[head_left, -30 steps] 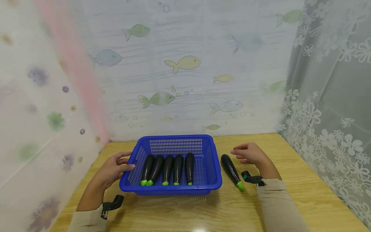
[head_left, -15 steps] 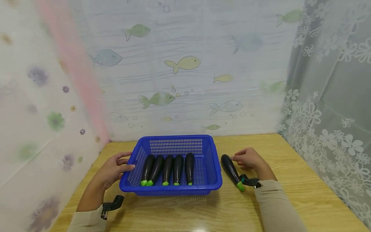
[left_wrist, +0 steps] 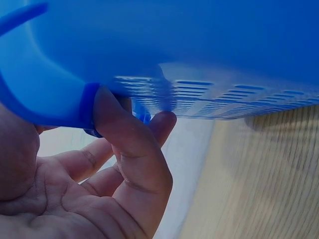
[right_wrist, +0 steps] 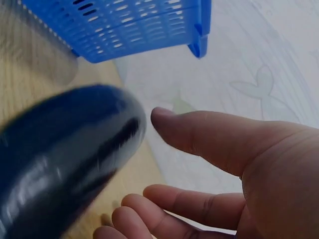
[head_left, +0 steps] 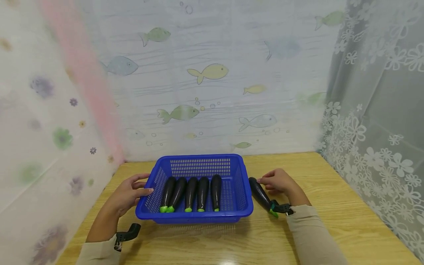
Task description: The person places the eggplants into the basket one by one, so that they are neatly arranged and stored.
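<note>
A blue plastic basket (head_left: 195, 214) stands on the table in the head view, holding several dark eggplants (head_left: 203, 193) side by side with green stem ends toward me. My left hand (head_left: 127, 193) grips its left rim, thumb over the top; in the left wrist view, curled fingers (left_wrist: 144, 159) reach under the rim. One more eggplant (head_left: 260, 194) lies slanted on the table just right of the basket. My right hand (head_left: 279, 181) is beside its rounded end, fingers loose. In the right wrist view the thumb (right_wrist: 199, 137) is close to that end, not wrapped around it.
The wooden table (head_left: 212, 243) runs back to a fish-patterned sheet (head_left: 212, 110). A flowered sheet (head_left: 49, 147) borders the left, and a lace curtain (head_left: 374, 147) the right. Each wrist wears a black camera mount (head_left: 129, 232).
My right hand has come down and left to the loose eggplant, whose rounded end has shifted slightly left toward the basket. The left hand keeps its place on the rim.
</note>
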`<state>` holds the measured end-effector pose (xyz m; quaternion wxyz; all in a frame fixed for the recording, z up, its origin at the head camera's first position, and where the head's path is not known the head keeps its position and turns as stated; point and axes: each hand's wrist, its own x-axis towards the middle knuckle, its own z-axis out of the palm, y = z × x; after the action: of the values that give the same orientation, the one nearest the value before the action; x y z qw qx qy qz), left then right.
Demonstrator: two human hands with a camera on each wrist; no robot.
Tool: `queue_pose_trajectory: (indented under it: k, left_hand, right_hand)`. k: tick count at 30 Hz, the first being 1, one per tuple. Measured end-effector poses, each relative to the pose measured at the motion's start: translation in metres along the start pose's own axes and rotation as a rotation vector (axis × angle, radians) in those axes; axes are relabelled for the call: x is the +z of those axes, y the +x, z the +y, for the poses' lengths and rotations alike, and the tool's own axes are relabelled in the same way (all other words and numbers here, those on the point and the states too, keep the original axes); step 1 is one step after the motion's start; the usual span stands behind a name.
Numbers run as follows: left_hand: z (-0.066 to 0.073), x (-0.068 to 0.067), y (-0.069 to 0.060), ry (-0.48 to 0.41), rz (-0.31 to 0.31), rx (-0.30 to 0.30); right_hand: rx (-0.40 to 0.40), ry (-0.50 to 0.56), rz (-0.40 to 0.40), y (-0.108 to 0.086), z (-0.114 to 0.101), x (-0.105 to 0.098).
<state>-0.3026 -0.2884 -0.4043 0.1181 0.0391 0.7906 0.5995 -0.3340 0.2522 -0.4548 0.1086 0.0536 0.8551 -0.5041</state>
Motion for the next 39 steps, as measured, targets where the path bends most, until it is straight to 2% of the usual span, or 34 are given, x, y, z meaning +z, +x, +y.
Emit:
queue_pose_trajectory:
  k: [8,15,23,30,39]
  left_hand:
    - [-0.002,-0.001,0.001,-0.010,-0.005,0.007]
    - [-0.002,-0.001,0.001,-0.006,-0.003,0.006]
    - [-0.001,-0.001,0.000,-0.010,-0.007,0.010]
    - [0.000,0.000,0.000,-0.008,-0.009,0.010]
    - [-0.001,0.000,0.000,0.001,0.002,0.005]
  right_hand:
    - [-0.035,-0.071,-0.021,-0.004,-0.006,0.005]
    - [-0.019,-0.065,-0.024,-0.005,-0.007,0.008]
    - [-0.005,-0.072,-0.015,-0.007,-0.008,0.003]
    - [-0.021,-0.004,-0.034,-0.014,-0.017,0.001]
    - [-0.061,0.064,-0.038,-0.017,-0.043,-0.006]
